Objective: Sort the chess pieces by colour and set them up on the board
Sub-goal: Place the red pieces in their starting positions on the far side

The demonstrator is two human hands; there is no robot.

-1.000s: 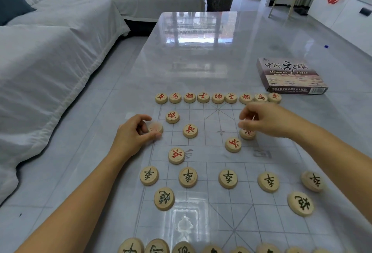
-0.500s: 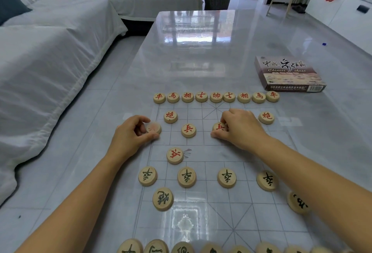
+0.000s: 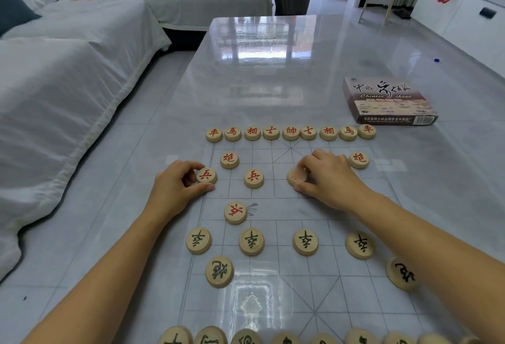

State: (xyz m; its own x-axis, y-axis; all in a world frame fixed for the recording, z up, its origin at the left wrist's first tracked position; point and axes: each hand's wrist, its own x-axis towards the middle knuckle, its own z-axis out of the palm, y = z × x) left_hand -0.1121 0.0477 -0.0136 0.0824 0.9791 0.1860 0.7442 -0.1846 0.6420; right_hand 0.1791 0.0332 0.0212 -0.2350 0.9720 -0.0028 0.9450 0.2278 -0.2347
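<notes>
Your right hand (image 3: pixel 330 177) has come left since a second ago, from the right side of the board (image 3: pixel 273 275) to its centre file. A right cannon (image 3: pixel 358 160) in red now stands where that hand was working, just beside your knuckles. Your left hand (image 3: pixel 175 187) has kept its place at the board's left edge, but the piece it holds now shows its face clearly.

That piece is the edge soldier (image 3: pixel 207 175), red, lying flat on the board and pinched between your left thumb and fingers. Your right hand curls over the centre soldier (image 3: pixel 297 177), thumb on its near side and forefinger over its far side; its red mark is blurred. Between the two sits a second soldier (image 3: pixel 253 178), untouched. The left cannon (image 3: pixel 229 159) is just beyond it, toward the far edge.

Along the board's far edge the red row (image 3: pixel 290 132) of nine pieces is lined up. One stray soldier (image 3: pixel 235 212), red and turned askew, lies near the middle of the board.

On your side, four black soldiers (image 3: pixel 251 241) stand in a line. One black cannon (image 3: pixel 219 271) is at near left, and another (image 3: pixel 401 273) is partly hidden by your right forearm. The black row (image 3: pixel 246 337) runs along the near edge, cut off by the frame.

The box (image 3: pixel 388 100) lies on the table (image 3: pixel 259 70) beyond the board's far right corner.
</notes>
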